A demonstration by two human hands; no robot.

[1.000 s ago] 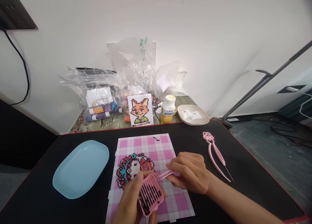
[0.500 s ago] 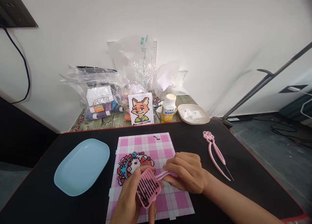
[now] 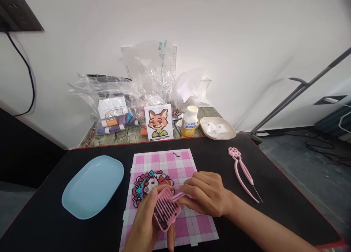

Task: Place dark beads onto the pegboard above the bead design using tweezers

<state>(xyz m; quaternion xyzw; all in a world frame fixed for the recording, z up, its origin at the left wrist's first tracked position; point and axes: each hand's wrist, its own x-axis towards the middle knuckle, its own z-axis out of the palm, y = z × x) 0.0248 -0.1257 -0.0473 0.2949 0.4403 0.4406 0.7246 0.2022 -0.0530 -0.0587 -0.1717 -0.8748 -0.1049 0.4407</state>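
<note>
My left hand (image 3: 144, 221) is closed round a small pink ridged bead tray (image 3: 173, 218), with black beads (image 3: 163, 212) lying in its grooves. My right hand (image 3: 205, 195) pinches slim pink tweezers (image 3: 177, 197), their tip reaching over the tray's upper part. Whether a bead sits in the tip is too small to tell. Below both hands lies a pink-and-white checked pegboard (image 3: 164, 158). It carries a bead picture (image 3: 142, 188) in black, red, blue and white, partly covered by my left hand. A few black beads (image 3: 177, 154) stand apart near the board's top edge.
A blue tray (image 3: 93, 188) lies on the black mat at left. Pink flower-handled tweezers (image 3: 242, 171) with a needle-like tip lie at right. Behind stand a fox pattern card (image 3: 158, 122), a white bottle (image 3: 190, 122), a cream dish (image 3: 230, 135) and bags of bead tubes (image 3: 115, 115).
The tweezers' tip has moved left, from the tray's right edge to over its grooves. My right hand has shifted slightly left with it; my left hand stays almost still.
</note>
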